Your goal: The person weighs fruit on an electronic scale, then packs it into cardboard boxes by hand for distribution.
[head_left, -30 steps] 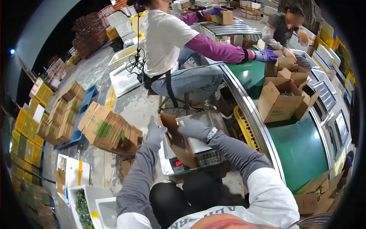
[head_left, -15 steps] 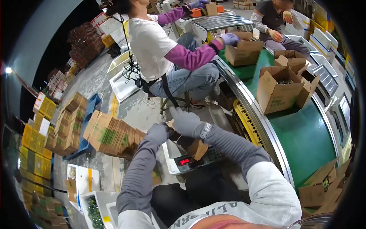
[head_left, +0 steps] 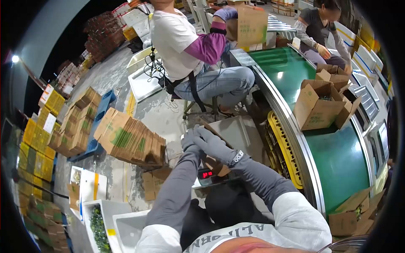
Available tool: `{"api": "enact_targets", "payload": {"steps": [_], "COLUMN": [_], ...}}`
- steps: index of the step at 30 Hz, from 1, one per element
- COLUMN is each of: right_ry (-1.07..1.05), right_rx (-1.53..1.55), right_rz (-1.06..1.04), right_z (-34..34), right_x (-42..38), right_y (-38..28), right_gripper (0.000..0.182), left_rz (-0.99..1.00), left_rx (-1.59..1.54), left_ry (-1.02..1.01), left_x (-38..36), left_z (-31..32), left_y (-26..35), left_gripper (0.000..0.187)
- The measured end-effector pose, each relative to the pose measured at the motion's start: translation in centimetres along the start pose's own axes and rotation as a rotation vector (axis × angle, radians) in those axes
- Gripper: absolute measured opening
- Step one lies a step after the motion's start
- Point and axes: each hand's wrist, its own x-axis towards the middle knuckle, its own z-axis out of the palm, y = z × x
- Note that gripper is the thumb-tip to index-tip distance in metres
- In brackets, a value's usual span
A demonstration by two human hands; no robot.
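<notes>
My left hand [head_left: 190, 140] and my right hand [head_left: 212, 143], both in grey gloves, are close together over a cardboard box [head_left: 216, 166] that they mostly cover. The box stands on a scale with a red digital display [head_left: 207, 174]. My right hand lies across the box's top with its fingers extended. The left hand's fingers are bent beside it, and what they hold, if anything, is hidden. Behind the hands a brown flap [head_left: 217, 134] rises beside a pale tray [head_left: 230, 130].
A green conveyor [head_left: 327, 164] with a metal rail runs along the right, bearing open boxes [head_left: 318, 105]. One seated person [head_left: 177, 46] ahead lifts a carton [head_left: 252, 26]; another sits beyond the belt. Flattened cartons [head_left: 130, 139] and white foam bins [head_left: 126, 227] are at the left.
My hands have come together, the left moving right onto the box. The person ahead has lifted a carton off the belt. The display reads differently, and the view has shifted slightly.
</notes>
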Motion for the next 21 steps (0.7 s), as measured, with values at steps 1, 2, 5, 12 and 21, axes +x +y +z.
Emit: {"api": "enact_targets", "payload": {"steps": [1,2,5,12,21], "right_ry": [0.177,0.272,0.571,0.498,-0.03], "right_rx": [-0.177,-0.384,-0.916,-1.57,-1.125], "right_rz": [-0.229,-0.241,-0.171,-0.103,0.053], "right_z": [-0.1,-0.7,-1.2,5.0,1.4], "right_x": [-0.8,-0.8,0.1,2.9,2.2], "right_y": [-1.4,-2.5,-2.9,2.3,-0.6], "right_gripper": [0.051,0.049,0.039,0.041,0.098], "left_rz": [0.019,0.007,-0.111,0.208,-0.342], "left_rx": [-0.003,-0.038,-0.342,-0.917,-0.282], "left_ry": [-0.043,-0.02,0.077,0.108,0.927], "left_x": [0.2,1.0,1.3,-0.1,-29.5], "left_z": [-0.7,0.0,0.5,-1.6,-1.9], "left_y": [0.7,0.3,0.4,-1.8,-17.3], "left_gripper": [0.054,0.054,0.057,0.042,0.06]}}
